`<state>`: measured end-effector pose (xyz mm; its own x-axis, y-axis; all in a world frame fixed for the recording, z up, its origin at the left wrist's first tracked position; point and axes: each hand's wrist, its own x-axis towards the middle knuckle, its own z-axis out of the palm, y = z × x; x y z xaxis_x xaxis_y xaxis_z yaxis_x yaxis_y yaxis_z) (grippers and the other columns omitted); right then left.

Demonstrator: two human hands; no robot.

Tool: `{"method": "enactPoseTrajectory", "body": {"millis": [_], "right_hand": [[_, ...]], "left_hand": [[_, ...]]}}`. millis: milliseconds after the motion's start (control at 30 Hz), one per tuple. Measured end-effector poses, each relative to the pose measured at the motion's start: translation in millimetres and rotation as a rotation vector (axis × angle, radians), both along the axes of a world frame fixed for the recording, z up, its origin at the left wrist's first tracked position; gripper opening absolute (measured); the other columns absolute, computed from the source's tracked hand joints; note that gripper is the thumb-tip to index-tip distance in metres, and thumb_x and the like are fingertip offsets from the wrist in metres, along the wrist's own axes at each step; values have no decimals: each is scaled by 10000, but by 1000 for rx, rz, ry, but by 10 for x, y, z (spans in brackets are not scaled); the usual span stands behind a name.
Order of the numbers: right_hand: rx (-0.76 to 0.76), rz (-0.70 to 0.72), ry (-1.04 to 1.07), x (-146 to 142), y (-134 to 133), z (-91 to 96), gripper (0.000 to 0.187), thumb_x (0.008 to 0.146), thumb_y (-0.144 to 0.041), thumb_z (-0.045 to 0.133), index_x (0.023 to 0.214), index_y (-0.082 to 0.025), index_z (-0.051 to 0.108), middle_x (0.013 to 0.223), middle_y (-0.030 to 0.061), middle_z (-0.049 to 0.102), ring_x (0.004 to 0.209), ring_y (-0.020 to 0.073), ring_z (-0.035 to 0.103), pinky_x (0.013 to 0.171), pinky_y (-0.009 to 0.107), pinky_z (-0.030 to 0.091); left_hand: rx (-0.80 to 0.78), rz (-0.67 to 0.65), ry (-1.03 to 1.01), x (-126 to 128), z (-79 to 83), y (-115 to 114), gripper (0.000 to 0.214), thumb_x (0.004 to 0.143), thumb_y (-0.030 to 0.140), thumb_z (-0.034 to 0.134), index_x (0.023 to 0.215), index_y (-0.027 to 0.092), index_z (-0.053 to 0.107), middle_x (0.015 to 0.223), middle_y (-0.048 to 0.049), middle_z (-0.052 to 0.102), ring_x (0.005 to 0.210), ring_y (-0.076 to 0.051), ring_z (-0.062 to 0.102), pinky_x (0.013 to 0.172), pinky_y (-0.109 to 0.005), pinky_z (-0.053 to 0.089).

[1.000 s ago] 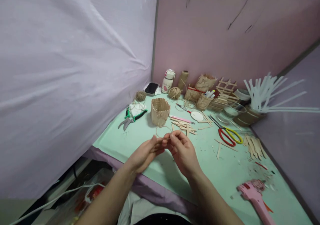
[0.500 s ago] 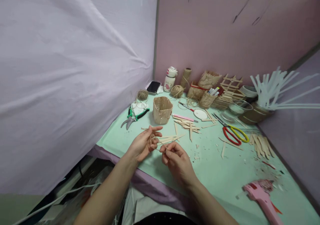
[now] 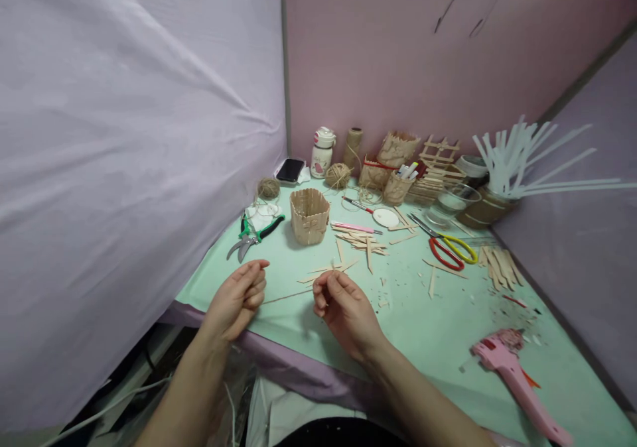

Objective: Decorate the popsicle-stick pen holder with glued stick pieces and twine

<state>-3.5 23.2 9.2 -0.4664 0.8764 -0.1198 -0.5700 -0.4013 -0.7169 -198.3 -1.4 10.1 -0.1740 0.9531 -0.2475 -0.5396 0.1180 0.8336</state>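
My left hand and my right hand hover over the near edge of the mint-green table. Each pinches one end of a thin piece of twine stretched taut between them. Behind the hands stands a small basket of wooden sticks. Loose wooden sticks lie just beyond my right hand.
Green-handled pliers lie at the left. Red and yellow scissors and more sticks lie at the right. A pink glue gun rests at the near right. Twine balls, a phone, a bottle and stick crafts line the back wall.
My hands have pulled apart, left hand going left, drawing the twine straight between them. A second ago they were together, holding it in a loop.
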Motion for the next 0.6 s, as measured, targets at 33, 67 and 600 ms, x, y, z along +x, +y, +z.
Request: {"method": "enactPoseTrajectory", "body": {"millis": [33,67,600], "right_hand": [[-9,-21,-1,-10,3,-10,220,779,-404,726,787,-191,673,751,-2,610,583,78,471,543,220,366],[-15,-34,-16,-22,7,-26,224,778,-408,725,798,-190,681,763,3,622,592,81,480,544,220,373],[31,62,-262,-296,58,-174,365,749,-501,687,763,-136,689,682,36,671,488,75,479,463,214,352]], "left_hand": [[-3,33,17,-48,-19,-53,303,736,345,754,879,113,622,587,101,239,451,-10,151,380,-123,149],[-11,61,49,-93,-43,-108,305,736,360,750,865,120,614,585,101,243,450,-11,158,382,-122,155],[130,-180,1013,269,118,135,309,816,420,572,964,179,699,1032,-85,702,980,-224,641,914,-367,486]]}}
